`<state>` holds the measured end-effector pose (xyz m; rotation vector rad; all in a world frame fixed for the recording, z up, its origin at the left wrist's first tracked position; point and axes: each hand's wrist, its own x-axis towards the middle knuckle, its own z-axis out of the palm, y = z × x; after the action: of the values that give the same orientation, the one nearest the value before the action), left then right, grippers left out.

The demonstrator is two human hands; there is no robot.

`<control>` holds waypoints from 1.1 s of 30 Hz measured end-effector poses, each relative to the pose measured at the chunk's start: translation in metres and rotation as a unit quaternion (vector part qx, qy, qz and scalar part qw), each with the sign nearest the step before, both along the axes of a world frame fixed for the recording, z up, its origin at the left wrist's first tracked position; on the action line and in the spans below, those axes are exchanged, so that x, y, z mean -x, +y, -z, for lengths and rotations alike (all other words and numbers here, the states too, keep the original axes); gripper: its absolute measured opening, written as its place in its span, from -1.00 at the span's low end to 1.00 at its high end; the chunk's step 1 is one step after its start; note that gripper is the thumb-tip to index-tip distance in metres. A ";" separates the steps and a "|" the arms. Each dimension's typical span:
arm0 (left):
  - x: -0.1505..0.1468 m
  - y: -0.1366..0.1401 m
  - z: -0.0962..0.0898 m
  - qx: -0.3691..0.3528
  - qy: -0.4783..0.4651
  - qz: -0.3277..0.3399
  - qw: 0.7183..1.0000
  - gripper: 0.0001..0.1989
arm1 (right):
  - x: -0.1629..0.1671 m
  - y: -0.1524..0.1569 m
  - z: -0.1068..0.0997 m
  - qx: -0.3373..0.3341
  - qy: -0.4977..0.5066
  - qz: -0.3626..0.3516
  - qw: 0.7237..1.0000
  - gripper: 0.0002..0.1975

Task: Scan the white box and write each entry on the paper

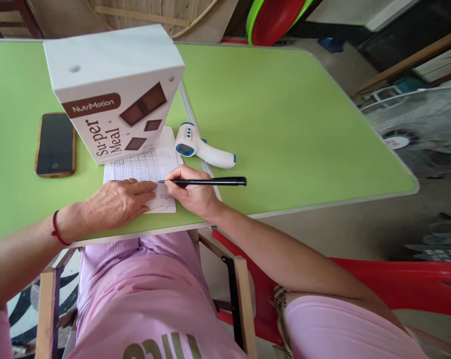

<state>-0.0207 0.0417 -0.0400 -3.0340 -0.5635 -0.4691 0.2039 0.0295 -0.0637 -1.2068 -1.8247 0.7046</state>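
Note:
Between the fingers of my right hand [193, 192] is a black pen [218, 181], its tip against the handwritten paper [167, 157]. Dense lines of small writing cover much of the sheet. My left hand [116, 204] lies flat on the lower left of the paper, fingers stretched toward the pen tip, with a ring on one finger. A tall white box [116, 65] printed "NutriMotion Su-per Meal" stands on or just behind the paper's upper left and hides part of it. Just beyond my right hand lies a white and blue infrared thermometer [205, 149].
A phone [56, 144] with a dark screen lies left of the box on the green table [285, 119]. At the right stands a fan [401, 134]. Red chairs [397, 279] are at the lower right, and a red and green round object [276, 22] is behind the table.

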 end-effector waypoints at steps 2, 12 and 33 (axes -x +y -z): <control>0.000 0.000 0.000 0.000 0.002 -0.002 1.000 -0.79 | 0.000 0.000 0.000 0.000 0.000 -0.003 1.000 -0.91; 0.001 -0.001 -0.002 -0.001 -0.004 -0.003 1.000 -0.77 | 0.000 0.000 0.001 -0.033 0.014 0.003 0.999 -0.92; 0.002 -0.001 -0.005 0.032 0.020 -0.005 0.999 -0.77 | -0.001 0.000 0.001 -0.037 0.021 0.033 0.999 -0.91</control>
<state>-0.0223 0.0409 -0.0352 -3.0922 -0.6041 -0.3964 0.2048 0.0292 -0.0644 -1.1908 -1.7535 0.6157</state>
